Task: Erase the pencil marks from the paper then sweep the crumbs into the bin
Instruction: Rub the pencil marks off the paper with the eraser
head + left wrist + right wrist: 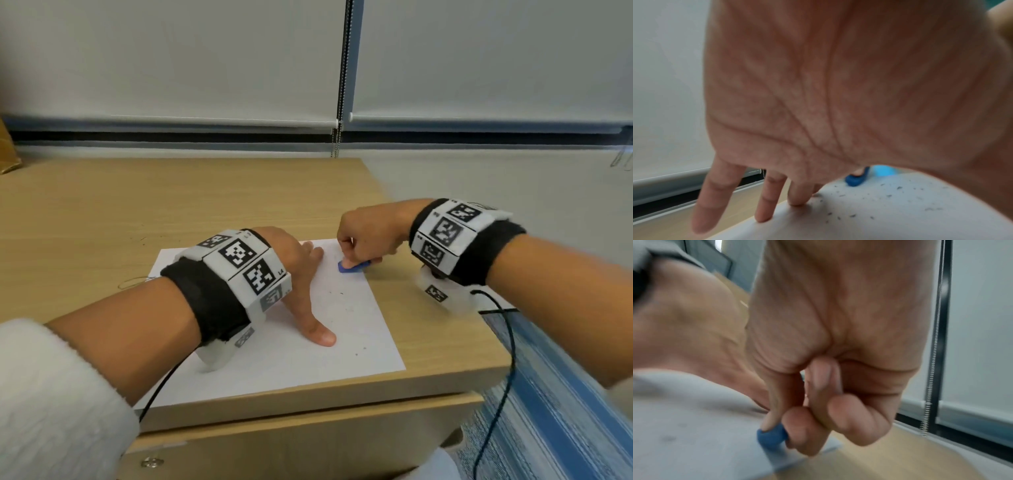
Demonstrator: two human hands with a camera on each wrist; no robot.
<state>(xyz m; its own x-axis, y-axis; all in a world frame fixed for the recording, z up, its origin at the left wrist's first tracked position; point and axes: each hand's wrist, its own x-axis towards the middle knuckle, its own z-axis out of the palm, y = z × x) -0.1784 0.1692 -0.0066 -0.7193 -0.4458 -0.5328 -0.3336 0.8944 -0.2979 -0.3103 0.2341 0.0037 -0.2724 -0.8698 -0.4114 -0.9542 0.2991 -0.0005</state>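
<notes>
Item: white rectangular paper sheet (346, 329), flat on my light wooden desk (102, 219), dotted with dark eraser crumbs (898, 188). My left hand (301, 274) presses it, fingers spread straight. My right hand (366, 236) pinches the small blue eraser (352, 267) against the sheet's far edge.

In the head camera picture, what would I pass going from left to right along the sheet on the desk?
White fuzzy sleeve → left hand, fingers spread, pressing the paper → blue eraser pinched by the right hand → tagged right wristband.
</notes>
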